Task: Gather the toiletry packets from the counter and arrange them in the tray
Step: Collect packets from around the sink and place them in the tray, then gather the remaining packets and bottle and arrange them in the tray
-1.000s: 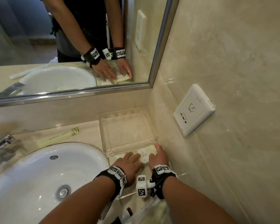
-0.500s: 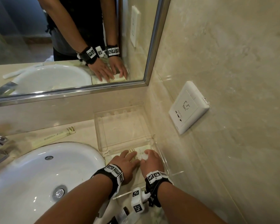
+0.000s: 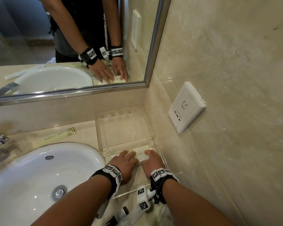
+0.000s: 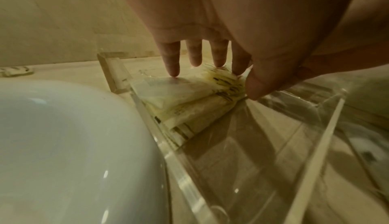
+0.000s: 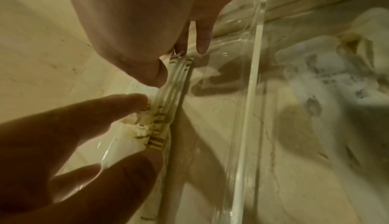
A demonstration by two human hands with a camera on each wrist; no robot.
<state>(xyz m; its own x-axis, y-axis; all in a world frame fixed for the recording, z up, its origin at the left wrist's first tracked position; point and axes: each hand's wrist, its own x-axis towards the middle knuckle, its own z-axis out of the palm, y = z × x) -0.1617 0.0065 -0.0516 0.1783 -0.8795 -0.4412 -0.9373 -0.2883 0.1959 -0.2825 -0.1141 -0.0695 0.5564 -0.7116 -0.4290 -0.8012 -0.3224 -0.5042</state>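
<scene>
We've got both hands in the clear acrylic tray (image 3: 151, 138): left hand (image 3: 124, 163) w/ fingers straight, tips pressing the pale-yellow flat toiletry packets (image 4: 189, 99); right hand (image 3: 152, 162) also flat on the stack. One long yellow packet (image 3: 55, 136) lies on counter by the white basin (image 3: 31, 176).

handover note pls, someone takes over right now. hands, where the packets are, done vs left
Left hand: fingers straight, tips pressing on the stack of pale yellow toiletry packets.
Right hand: fingers laid on the same stack from the right, not gripping as far as I can tell.
Stack lies in the clear acrylic tray, in its near compartment; the far compartment holds no packets.
Done: that stack is in the tray, being squared up.
Left: one long pale yellow packet lies on the beige counter behind the white sink. More wrapped items sit by the near edge, blurred.
</scene>
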